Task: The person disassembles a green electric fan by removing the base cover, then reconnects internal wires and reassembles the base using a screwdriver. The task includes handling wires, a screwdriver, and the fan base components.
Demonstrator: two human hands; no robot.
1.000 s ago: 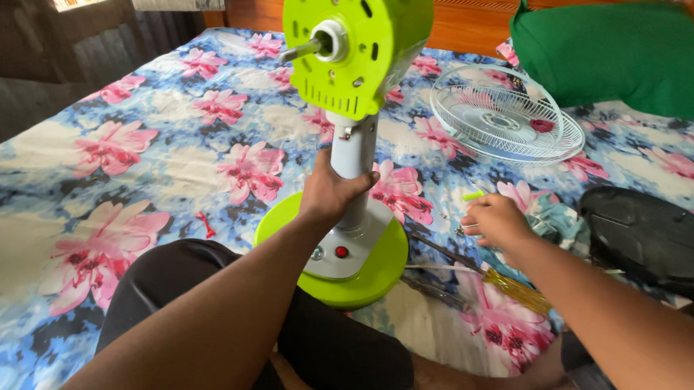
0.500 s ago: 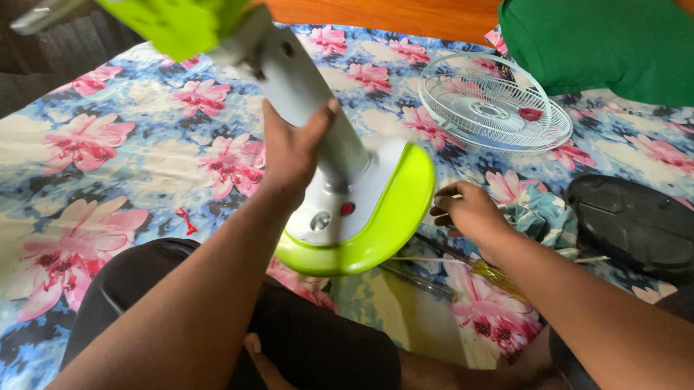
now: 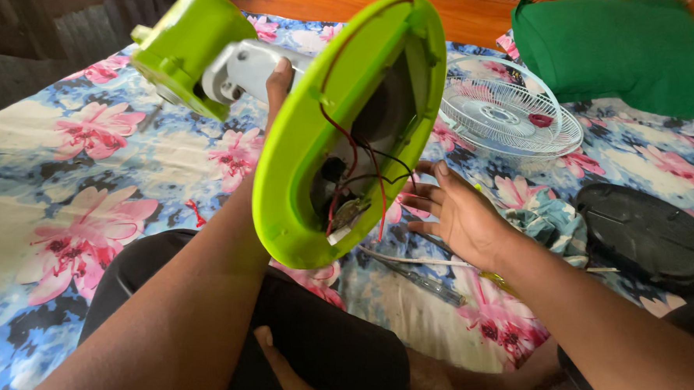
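While left hand (image 3: 276, 85) tilts fan (image 3: 336, 133), grille (image 3: 507, 118) beyond

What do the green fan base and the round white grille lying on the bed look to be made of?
The fan base looks like moulded plastic, glossy lime green, with a hollow ribbed underside showing wires. The grille seems to be thin wire, probably coated white: fine radial spokes you can see through.
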